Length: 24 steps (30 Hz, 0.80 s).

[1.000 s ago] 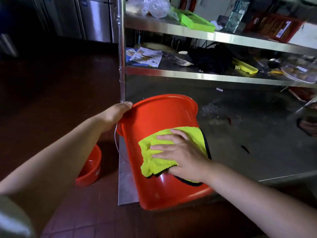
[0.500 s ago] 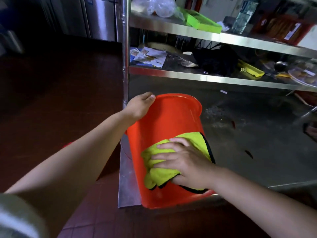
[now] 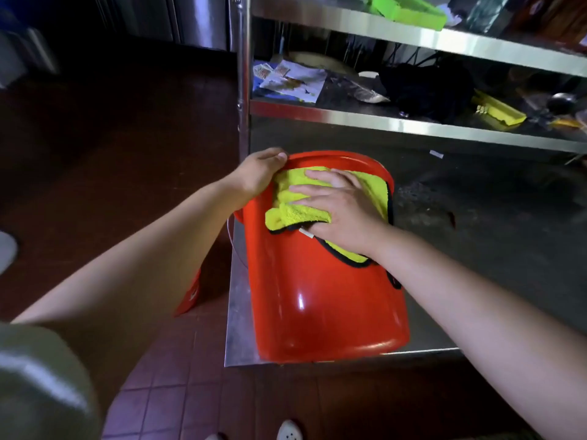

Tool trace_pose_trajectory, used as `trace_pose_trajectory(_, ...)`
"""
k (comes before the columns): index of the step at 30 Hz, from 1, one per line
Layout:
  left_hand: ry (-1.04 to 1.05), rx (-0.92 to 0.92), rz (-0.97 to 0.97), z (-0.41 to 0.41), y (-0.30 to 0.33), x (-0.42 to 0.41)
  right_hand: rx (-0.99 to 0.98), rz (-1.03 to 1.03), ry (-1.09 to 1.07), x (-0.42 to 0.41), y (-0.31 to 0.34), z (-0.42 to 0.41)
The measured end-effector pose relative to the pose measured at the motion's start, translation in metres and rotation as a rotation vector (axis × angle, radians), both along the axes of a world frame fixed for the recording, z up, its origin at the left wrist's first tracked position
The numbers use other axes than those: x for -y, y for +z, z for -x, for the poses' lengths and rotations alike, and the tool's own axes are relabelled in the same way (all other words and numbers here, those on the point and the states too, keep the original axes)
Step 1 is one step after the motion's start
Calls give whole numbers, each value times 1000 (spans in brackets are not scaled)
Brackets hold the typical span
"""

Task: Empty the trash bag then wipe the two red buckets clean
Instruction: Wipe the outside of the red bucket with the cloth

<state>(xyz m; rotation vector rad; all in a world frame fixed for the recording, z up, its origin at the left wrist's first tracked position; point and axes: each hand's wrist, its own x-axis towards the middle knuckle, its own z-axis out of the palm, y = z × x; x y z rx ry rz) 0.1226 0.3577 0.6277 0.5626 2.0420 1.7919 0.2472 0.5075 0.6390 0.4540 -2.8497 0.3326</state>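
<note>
A steel shelf rack (image 3: 413, 128) stands on the red-tiled floor (image 3: 178, 389), its lowest shelf (image 3: 495, 249) bearing a tipped red bucket (image 3: 317, 296), the middle shelf (image 3: 349, 117) papers (image 3: 290, 81), a dark cloth (image 3: 425, 90) and a yellow tool (image 3: 497, 109), the top shelf (image 3: 413, 34) a green tray (image 3: 409, 9)

Both hands (image 3: 259, 176) (image 3: 341, 211) outstretched, right flat

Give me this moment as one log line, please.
step: wiping | left hand: grips red bucket rim | right hand: presses yellow cloth on bucket side
</note>
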Motion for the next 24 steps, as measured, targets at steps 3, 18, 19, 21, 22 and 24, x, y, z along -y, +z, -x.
trace_pose_trajectory(3,-24,-14,11,0,-2,12,19,17,50,7,-9,-47)
trace_pose_trajectory(18,111,210,23,10,-16,38,57,-6,238,29,-15,-65)
trace_pose_trajectory(19,105,217,20,12,-16,37,34,6,205,25,-10,-48)
trace_pose_trajectory(21,104,233,7,15,-17,36,-8,26,124,16,1,-13)
trace_pose_trajectory(22,106,230,2,17,-18,36,-19,49,74,11,5,3)
trace_pose_trajectory(24,110,211,7,19,-20,37,-22,117,-7,3,10,28)
